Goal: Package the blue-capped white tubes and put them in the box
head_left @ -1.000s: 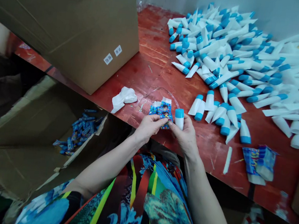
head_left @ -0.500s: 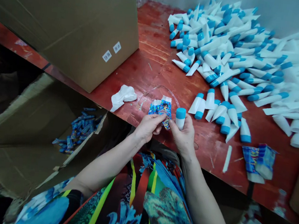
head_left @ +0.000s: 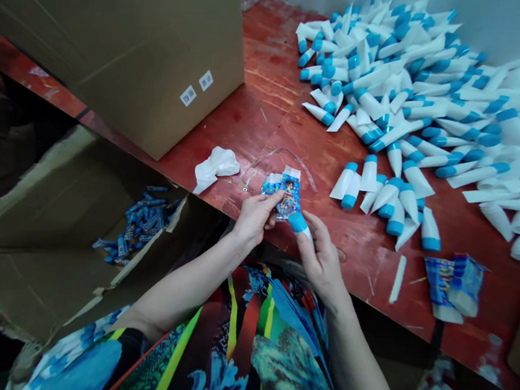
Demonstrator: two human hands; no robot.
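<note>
The right hand seems to hide most of the blue-capped tube; we cannot read the printed packet.

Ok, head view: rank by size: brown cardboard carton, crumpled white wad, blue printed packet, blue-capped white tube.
Largest: brown cardboard carton, then crumpled white wad; blue printed packet and blue-capped white tube look alike; the right hand partly hides the tube.
</note>
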